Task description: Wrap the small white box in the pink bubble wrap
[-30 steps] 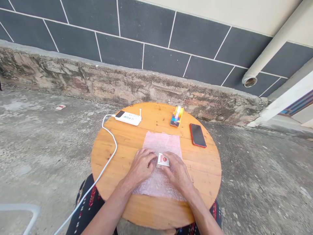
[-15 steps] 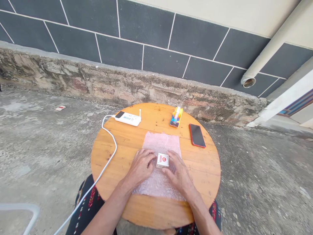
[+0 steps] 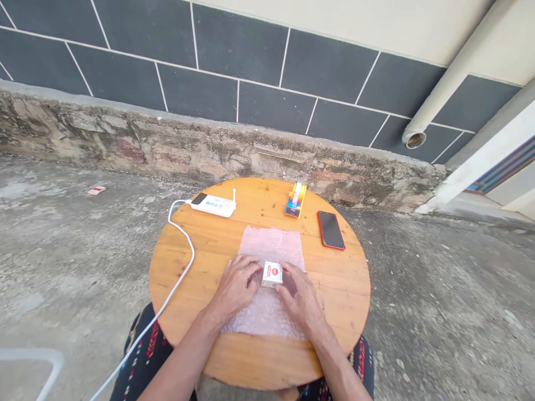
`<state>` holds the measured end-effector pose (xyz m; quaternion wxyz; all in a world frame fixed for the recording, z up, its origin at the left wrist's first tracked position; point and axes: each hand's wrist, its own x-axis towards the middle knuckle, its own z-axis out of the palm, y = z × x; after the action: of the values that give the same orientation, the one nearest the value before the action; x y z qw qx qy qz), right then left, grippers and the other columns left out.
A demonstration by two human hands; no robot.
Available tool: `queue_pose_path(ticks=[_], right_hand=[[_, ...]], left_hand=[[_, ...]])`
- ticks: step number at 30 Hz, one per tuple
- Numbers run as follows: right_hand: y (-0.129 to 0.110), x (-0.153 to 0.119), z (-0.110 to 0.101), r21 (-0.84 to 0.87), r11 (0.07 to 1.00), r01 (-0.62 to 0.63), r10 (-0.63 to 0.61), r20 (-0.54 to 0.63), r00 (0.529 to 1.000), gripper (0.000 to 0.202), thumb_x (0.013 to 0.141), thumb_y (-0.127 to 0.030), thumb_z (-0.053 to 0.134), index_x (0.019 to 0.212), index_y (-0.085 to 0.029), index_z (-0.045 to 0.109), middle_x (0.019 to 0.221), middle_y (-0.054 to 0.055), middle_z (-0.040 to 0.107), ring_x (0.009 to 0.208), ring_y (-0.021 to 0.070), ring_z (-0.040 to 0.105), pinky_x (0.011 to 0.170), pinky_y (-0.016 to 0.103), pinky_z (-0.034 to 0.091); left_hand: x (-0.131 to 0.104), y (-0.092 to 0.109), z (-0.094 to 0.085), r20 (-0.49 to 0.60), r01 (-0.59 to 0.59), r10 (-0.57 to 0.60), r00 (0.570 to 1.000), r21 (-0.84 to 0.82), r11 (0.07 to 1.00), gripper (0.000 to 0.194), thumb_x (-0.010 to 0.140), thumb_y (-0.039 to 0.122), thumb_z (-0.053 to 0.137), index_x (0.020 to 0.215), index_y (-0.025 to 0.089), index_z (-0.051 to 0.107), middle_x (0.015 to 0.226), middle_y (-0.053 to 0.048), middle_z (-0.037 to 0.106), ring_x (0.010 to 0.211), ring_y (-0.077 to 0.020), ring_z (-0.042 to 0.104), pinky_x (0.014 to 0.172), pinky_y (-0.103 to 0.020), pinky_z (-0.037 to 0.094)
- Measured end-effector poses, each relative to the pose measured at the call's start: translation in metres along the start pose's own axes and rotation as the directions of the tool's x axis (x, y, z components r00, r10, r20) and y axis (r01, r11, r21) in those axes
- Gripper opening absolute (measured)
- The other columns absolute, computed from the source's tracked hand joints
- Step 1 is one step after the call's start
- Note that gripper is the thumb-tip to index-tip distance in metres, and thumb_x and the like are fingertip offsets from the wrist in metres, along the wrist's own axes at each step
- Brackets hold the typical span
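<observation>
A small white box (image 3: pixel 272 273) with red print on its top sits on a sheet of pinkish bubble wrap (image 3: pixel 273 242), which lies flat on the round wooden table (image 3: pixel 267 362). My right hand (image 3: pixel 298 298) has its thumb at the box's front right corner and its index finger at the back right corner, gripping it. On the other side, my left hand (image 3: pixel 236 287) rests on the wrap with curved, parted fingers. Its fingertips are close to the box's left face; whether they touch it is unclear.
A white power strip (image 3: pixel 214 205) stands at the back left, its cable (image 3: pixel 186 278) running down the table's left side. A yellow tape dispenser (image 3: pixel 296 200) is at the back, and a red-edged phone (image 3: pixel 331 229) lies at the right. A stone-based wall (image 3: pixel 188 147) rises behind.
The whole view has shifted slightly, moving everything a little to the left. The box keeps its place on the wrap, and my right thumb and finger sit slightly closer around it.
</observation>
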<state>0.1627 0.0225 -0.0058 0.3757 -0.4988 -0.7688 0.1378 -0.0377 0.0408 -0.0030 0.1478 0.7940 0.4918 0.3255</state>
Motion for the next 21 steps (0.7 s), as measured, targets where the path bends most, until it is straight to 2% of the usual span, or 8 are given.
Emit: queue_pose_path(ticks=[5, 9, 12, 15, 18, 21], right_hand=[[0.0, 0.0, 0.0, 0.004, 1.0, -0.004, 0.004, 0.012, 1.0, 0.045, 0.083, -0.019, 0.057, 0.127, -0.021, 0.051, 0.123, 0.009, 0.062, 0.112, 0.0253, 0.058, 0.095, 0.043, 0.047], [0.001, -0.002, 0.0, -0.002, 0.999, 0.046, -0.046, -0.009, 0.999, 0.046, 0.084, -0.024, 0.058, 0.129, -0.021, 0.048, 0.126, 0.01, 0.059, 0.115, 0.0255, 0.056, 0.097, 0.043, 0.045], [0.001, -0.004, -0.002, -0.016, 0.998, 0.054, -0.055, -0.075, 0.996, 0.043, 0.087, -0.027, 0.056, 0.128, -0.021, 0.048, 0.127, 0.01, 0.058, 0.117, 0.0255, 0.054, 0.098, 0.044, 0.043], [0.001, -0.005, -0.005, -0.003, 1.0, -0.025, 0.024, -0.184, 0.983, 0.034, 0.091, -0.028, 0.048, 0.124, -0.021, 0.051, 0.118, 0.01, 0.062, 0.11, 0.0244, 0.057, 0.094, 0.043, 0.045], [0.001, -0.005, -0.009, 0.038, 0.996, -0.083, 0.09, -0.266, 0.96, 0.031, 0.093, -0.027, 0.042, 0.122, -0.02, 0.053, 0.11, 0.009, 0.064, 0.101, 0.0227, 0.061, 0.09, 0.042, 0.046], [-0.001, -0.005, -0.01, 0.068, 0.994, -0.081, 0.097, -0.297, 0.95, 0.03, 0.093, -0.026, 0.042, 0.12, -0.021, 0.054, 0.107, 0.009, 0.065, 0.098, 0.0217, 0.061, 0.088, 0.041, 0.047]], left_hand=[[0.0, 0.0, 0.001, 0.003, 0.002, -0.002, 1.0, 0.0, 1.0, 0.034, 0.073, 0.005, 0.048, 0.096, 0.021, 0.067, 0.112, -0.005, 0.062, 0.107, -0.0225, 0.052, 0.093, -0.041, 0.04], [0.001, -0.001, 0.002, -0.006, 0.004, -0.004, 1.0, -0.018, 1.0, 0.036, 0.072, 0.004, 0.048, 0.098, 0.022, 0.066, 0.111, -0.005, 0.062, 0.108, -0.0223, 0.052, 0.094, -0.041, 0.041], [0.0, -0.001, 0.001, -0.062, 0.003, -0.006, 0.998, -0.039, 0.999, 0.039, 0.072, 0.003, 0.048, 0.102, 0.021, 0.065, 0.111, -0.005, 0.061, 0.109, -0.0221, 0.051, 0.095, -0.041, 0.041], [-0.007, 0.005, -0.005, -0.111, -0.025, 0.021, 0.994, -0.036, 0.999, 0.037, 0.073, 0.004, 0.048, 0.102, 0.02, 0.064, 0.109, -0.006, 0.061, 0.107, -0.0221, 0.051, 0.093, -0.04, 0.041], [-0.025, 0.02, -0.013, -0.062, -0.098, 0.095, 0.993, -0.036, 0.995, 0.031, 0.075, 0.004, 0.048, 0.097, 0.021, 0.063, 0.099, -0.004, 0.062, 0.101, -0.0211, 0.052, 0.09, -0.039, 0.041], [-0.046, 0.035, -0.02, 0.03, -0.13, 0.131, 0.991, -0.032, 0.991, 0.022, 0.076, 0.007, 0.053, 0.09, 0.022, 0.063, 0.091, -0.003, 0.061, 0.095, -0.021, 0.052, 0.087, -0.039, 0.04]])
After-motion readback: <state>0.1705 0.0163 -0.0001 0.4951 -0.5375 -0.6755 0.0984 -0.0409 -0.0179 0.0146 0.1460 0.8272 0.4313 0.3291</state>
